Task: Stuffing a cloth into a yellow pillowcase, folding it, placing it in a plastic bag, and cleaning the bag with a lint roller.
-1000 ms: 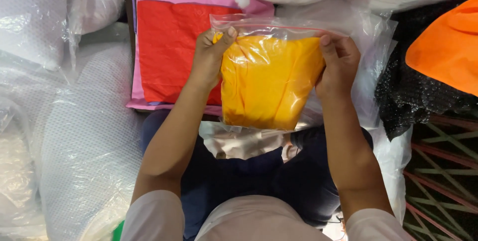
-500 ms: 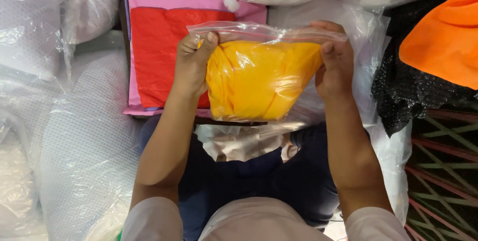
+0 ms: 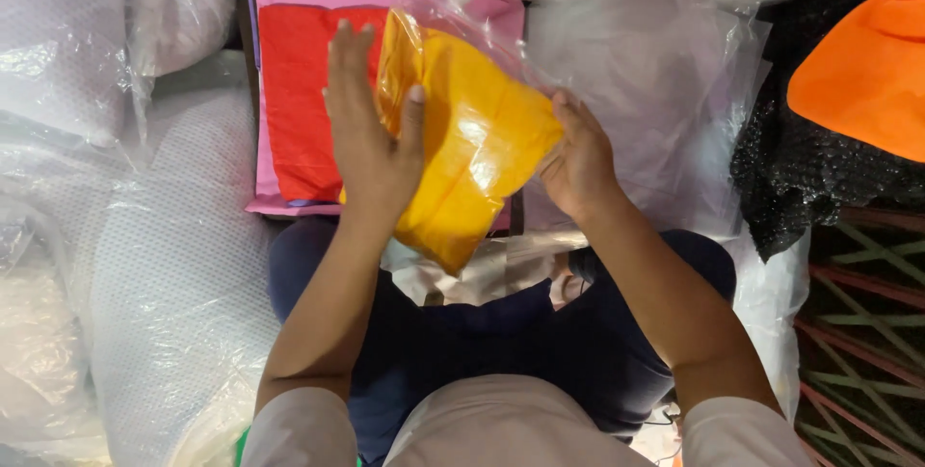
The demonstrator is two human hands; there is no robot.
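A clear plastic bag holding folded yellow cloth (image 3: 472,139) is tilted on edge between my two hands above my lap. My left hand (image 3: 371,134) lies flat against its left face, fingers stretched upward and thumb pressing the front. My right hand (image 3: 578,163) grips the bag's right edge from behind. The loose open end of the bag (image 3: 453,9) points up and away from me.
A red and pink packed cloth (image 3: 308,91) lies just beyond my hands. Large white plastic sacks (image 3: 145,265) crowd the left and top. Black netted fabric (image 3: 829,178) and orange cloth (image 3: 867,72) sit at right. Another clear packet (image 3: 482,279) rests on my lap.
The yellow bag was held flat facing me by its two top corners. It has turned on edge, and my left hand has shifted from the corner to its side face.
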